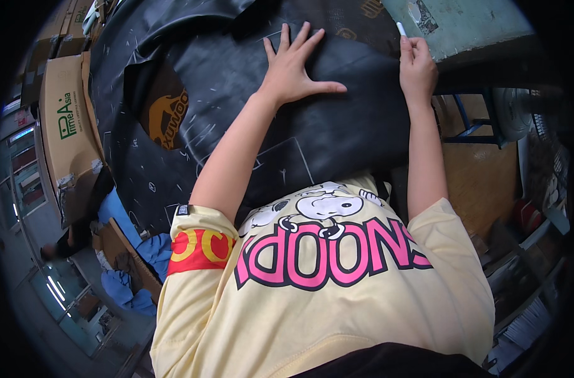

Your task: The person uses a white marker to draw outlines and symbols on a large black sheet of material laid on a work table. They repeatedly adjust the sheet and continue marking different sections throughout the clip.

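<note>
My left hand [294, 63] lies flat with fingers spread on a large sheet of black fabric [337, 132] marked with white chalk lines. My right hand [416, 68] is at the fabric's right edge, closed around a short white chalk stick [401, 28] whose tip points up. The black fabric covers most of the worktable and hangs toward me over my yellow shirt.
A pale green tabletop [469, 25] shows past the fabric at the upper right. Cardboard boxes [63, 126] stand at the left, with blue cloth [120, 214] piled below them. A blue metal frame [472, 126] and a fan [510, 113] are at the right.
</note>
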The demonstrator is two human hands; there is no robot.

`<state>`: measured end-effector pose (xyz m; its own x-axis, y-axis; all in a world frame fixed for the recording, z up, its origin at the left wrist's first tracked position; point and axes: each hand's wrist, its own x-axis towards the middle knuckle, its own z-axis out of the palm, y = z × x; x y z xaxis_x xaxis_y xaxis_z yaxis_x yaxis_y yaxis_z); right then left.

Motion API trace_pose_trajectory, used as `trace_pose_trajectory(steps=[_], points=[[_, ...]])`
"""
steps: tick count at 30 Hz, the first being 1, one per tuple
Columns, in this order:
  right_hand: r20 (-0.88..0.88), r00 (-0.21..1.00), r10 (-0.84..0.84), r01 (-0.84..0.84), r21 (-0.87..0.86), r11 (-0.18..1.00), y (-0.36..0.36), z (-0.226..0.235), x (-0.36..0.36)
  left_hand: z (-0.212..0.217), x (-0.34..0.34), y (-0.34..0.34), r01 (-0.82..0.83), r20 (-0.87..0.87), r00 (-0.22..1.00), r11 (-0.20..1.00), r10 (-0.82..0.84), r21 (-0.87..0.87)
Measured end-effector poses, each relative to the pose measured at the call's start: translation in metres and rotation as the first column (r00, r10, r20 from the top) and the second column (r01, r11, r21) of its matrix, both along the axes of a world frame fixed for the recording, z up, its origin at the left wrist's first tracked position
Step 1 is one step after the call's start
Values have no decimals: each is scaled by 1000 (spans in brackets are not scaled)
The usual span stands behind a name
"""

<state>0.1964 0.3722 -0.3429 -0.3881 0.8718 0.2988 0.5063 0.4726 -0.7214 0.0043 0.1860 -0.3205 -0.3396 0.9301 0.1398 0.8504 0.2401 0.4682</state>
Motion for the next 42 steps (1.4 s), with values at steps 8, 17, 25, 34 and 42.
trace_pose_trajectory(steps=[8,17,25,34,42], points=[[-136,928,346,-364,-147,920,-95,42,-3,-12,-61,-86,-418,-21,898,867,440,271],[11,904,426,-425,111,898,-123,25,-21,-27,-60,-101,-486,-168,850,866,499,114],[95,988,119,-132,153,979,-43,25,16,-26,-60,-100,-493,-163,849,864,503,102],[-625,779,-58,-348,-506,789,-77,23,18,-31,-127,-96,-487,-243,831,865,501,119],[-451,888,84,-324,-486,812,-73,15,16,-25,-166,-93,-510,-300,817,860,493,25]])
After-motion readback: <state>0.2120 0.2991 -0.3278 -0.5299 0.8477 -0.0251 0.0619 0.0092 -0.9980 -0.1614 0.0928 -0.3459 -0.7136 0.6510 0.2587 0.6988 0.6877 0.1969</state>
